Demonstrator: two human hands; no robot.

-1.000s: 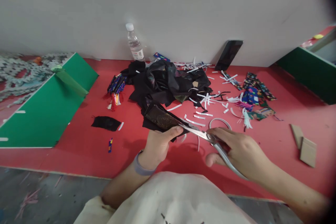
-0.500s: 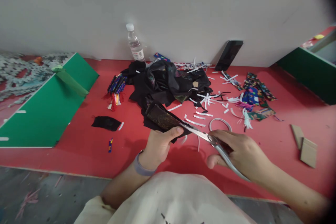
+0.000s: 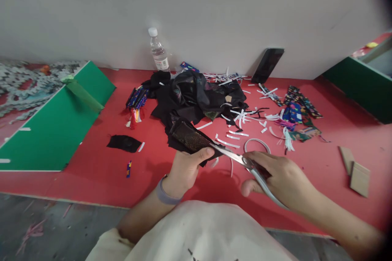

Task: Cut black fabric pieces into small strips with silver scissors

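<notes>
My left hand grips a piece of black patterned fabric, thumb on top and fingers underneath. In my right hand is a pair of scissors with grey handles. Their blades reach left and lie at the fabric's right edge, close to my left thumb. Behind the held piece is a crumpled heap of black fabric. Thin white strips are scattered to its right, near a pale ring lying just beyond my right hand.
A water bottle and a phone lean at the grey wall. Green panels bound the red table on both sides. Patterned fabric pieces, a small black cloth and cardboard pieces lie about.
</notes>
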